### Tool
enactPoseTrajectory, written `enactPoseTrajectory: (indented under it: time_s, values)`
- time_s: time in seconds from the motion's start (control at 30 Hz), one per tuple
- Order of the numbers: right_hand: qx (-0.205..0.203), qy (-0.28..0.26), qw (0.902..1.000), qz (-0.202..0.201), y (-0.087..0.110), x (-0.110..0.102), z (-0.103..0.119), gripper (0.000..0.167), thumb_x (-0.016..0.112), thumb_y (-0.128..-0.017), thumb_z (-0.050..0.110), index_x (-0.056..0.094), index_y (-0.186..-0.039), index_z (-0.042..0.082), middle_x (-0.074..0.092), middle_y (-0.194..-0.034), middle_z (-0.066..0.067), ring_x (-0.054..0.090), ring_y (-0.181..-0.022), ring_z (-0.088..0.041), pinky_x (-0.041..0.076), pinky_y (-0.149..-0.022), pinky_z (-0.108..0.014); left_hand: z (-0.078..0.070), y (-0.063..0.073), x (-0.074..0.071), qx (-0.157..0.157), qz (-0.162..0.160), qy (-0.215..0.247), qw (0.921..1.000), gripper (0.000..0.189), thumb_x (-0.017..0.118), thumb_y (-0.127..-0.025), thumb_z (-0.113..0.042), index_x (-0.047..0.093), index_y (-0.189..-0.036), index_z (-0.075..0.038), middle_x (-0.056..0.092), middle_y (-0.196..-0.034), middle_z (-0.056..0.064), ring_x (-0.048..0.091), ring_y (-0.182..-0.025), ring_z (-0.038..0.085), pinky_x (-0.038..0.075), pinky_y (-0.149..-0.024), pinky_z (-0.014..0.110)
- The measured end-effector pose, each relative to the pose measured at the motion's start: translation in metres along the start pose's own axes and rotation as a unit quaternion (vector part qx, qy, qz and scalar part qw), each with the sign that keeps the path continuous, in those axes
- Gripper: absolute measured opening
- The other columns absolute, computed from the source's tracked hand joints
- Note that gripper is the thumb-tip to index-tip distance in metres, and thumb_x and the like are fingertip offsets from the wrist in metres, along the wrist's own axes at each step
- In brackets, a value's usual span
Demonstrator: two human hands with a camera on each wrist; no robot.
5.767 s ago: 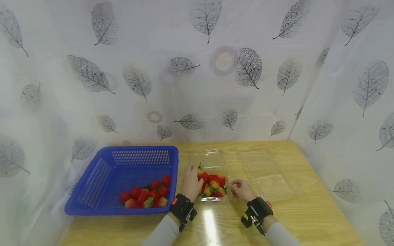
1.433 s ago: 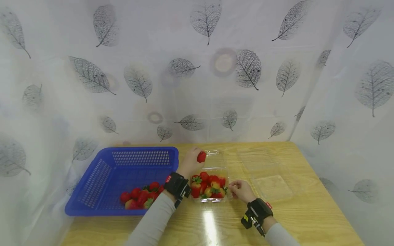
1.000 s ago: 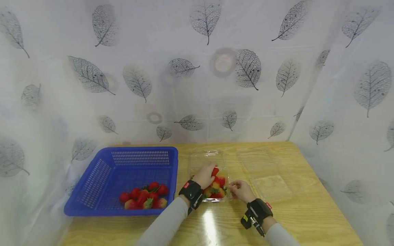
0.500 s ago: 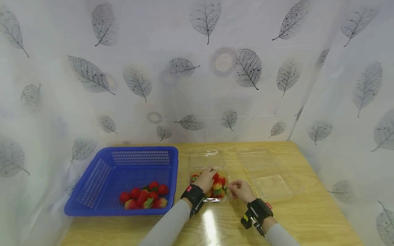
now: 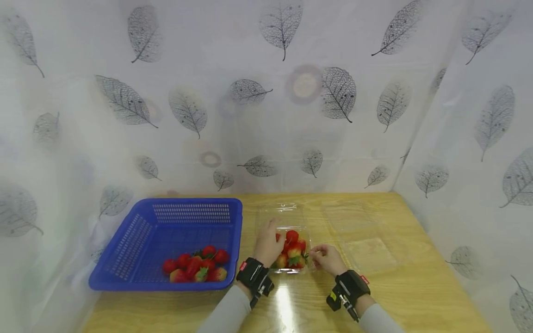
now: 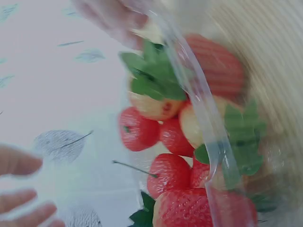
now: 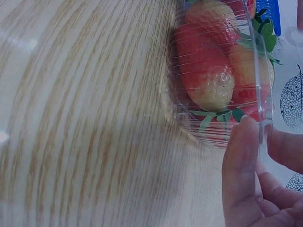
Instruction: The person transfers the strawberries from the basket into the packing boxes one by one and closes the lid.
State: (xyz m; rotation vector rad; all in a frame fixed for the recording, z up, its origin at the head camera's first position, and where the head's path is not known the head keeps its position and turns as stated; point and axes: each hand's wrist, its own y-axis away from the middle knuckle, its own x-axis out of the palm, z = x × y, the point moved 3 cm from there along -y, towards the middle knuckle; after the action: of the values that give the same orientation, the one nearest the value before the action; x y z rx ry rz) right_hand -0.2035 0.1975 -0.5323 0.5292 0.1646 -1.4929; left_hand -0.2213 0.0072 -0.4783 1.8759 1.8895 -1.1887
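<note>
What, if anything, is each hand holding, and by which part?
Right hand: the clear box, pinched at its rim, near a corner. Left hand: nothing.

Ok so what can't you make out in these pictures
Head view: the left part of the clear box, mostly hidden by the left hand.
Left wrist view: most of that hand, cut off by the left edge.
Right wrist view: most of the blue basket, cut off by the top edge.
</note>
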Motion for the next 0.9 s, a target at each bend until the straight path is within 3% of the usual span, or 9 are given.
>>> enactPoseTrajectory:
  time_s: [0.13,0.27,0.4,0.57,0.73,0.83,0.9]
  values:
    - [-0.002,-0.002,1.0,0.0,0.0,-0.001,-0.001,0.014,0.057,-0.087,0.003,0.06,-0.092,-0.01,0.056,-0.065,-0.006,0.055,-0.056,-0.014,0.051,-0.052,-0.03,0.002,0.017,-0.016,-0.049,-0.087,0.052,0.9937,0.043,0.06,-0.077,0.003,0.05,-0.119,0.008,0.05,-0.117,0.025,0.045,-0.113,0.038,0.037,-0.096,0.048]
    - [-0.004,-0.007,1.0,-0.001,-0.001,-0.002,-0.003,0.013,0.057,-0.086,0.002,0.06,-0.092,-0.01,0.056,-0.065,-0.006,0.054,-0.056,-0.013,0.051,-0.052,-0.029,0.01,0.037,-0.02,-0.083,-0.122,0.064,0.987,0.044,0.058,-0.077,0.007,0.048,-0.121,0.009,0.048,-0.12,0.027,0.044,-0.115,0.04,0.036,-0.097,0.05]
    - [-0.001,-0.013,0.9999,0.001,-0.001,-0.001,-0.004,0.013,0.057,-0.086,0.002,0.059,-0.092,-0.01,0.055,-0.065,-0.005,0.054,-0.056,-0.013,0.051,-0.052,-0.029,0.019,0.055,-0.016,-0.096,-0.132,0.035,0.986,0.04,0.058,-0.077,0.007,0.052,-0.117,0.011,0.051,-0.114,0.029,0.048,-0.109,0.043,0.038,-0.093,0.052]
    - [0.006,-0.015,0.9999,0.0,0.0,0.0,-0.004,0.013,0.057,-0.086,0.002,0.059,-0.092,-0.01,0.056,-0.065,-0.006,0.054,-0.057,-0.013,0.052,-0.052,-0.029,0.032,0.071,-0.009,-0.138,-0.135,0.055,0.9796,0.034,0.058,-0.078,0.009,0.055,-0.111,0.012,0.055,-0.104,0.026,0.054,-0.098,0.04,0.043,-0.086,0.049]
    - [0.007,-0.012,0.9999,0.001,-0.001,0.0,-0.002,0.013,0.057,-0.087,0.002,0.059,-0.092,-0.01,0.055,-0.065,-0.006,0.054,-0.056,-0.013,0.051,-0.052,-0.029,0.043,0.08,-0.004,-0.206,-0.148,0.143,0.9566,0.028,0.055,-0.078,0.013,0.055,-0.106,0.017,0.056,-0.09,0.02,0.057,-0.077,0.029,0.05,-0.066,0.033]
    - [0.002,-0.008,1.0,0.006,-0.001,0.0,-0.001,0.013,0.057,-0.087,0.003,0.059,-0.091,-0.009,0.055,-0.064,-0.005,0.053,-0.055,-0.013,0.051,-0.052,-0.029,0.048,0.084,-0.003,-0.245,-0.147,0.18,0.9411,0.024,0.056,-0.08,0.011,0.056,-0.104,0.016,0.057,-0.087,0.018,0.057,-0.073,0.026,0.048,-0.062,0.027]
    - [-0.004,0.003,0.9999,0.016,-0.002,-0.001,0.0,0.012,0.057,-0.087,0.003,0.059,-0.091,-0.009,0.055,-0.063,-0.005,0.053,-0.054,-0.013,0.05,-0.051,-0.028,0.048,0.086,-0.004,-0.257,-0.143,0.191,0.9365,0.021,0.057,-0.082,0.008,0.058,-0.102,0.015,0.057,-0.086,0.017,0.057,-0.073,0.025,0.047,-0.061,0.025]
